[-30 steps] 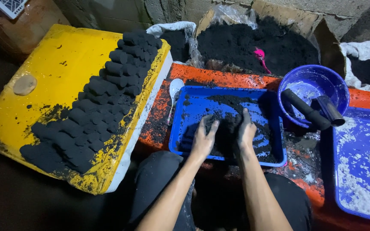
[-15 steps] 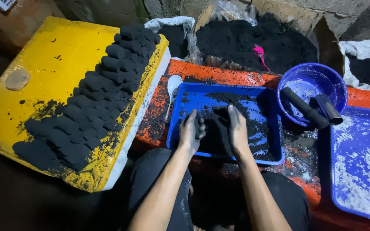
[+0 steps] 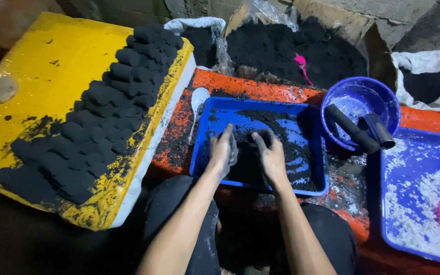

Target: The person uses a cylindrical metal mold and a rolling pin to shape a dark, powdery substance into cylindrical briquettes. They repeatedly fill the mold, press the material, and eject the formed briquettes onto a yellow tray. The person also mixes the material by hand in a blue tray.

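While black lumps (image 3: pixel 103 109) line the yellow board (image 3: pixel 42 66), both hands' fingers (image 3: pixel 227 140) clutch black paste (image 3: pixel 248 158).

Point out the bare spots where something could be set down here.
The yellow board is bare along its left part, beside the rows of black lumps. The blue tray shows bare floor at its right end, beyond the right hand. Crowded: the tray's middle, where the left hand also works, and the blue bowl holding two dark tubes.

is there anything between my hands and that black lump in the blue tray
Nothing visible. The left hand and right hand press on either side of the black lump in the blue tray.
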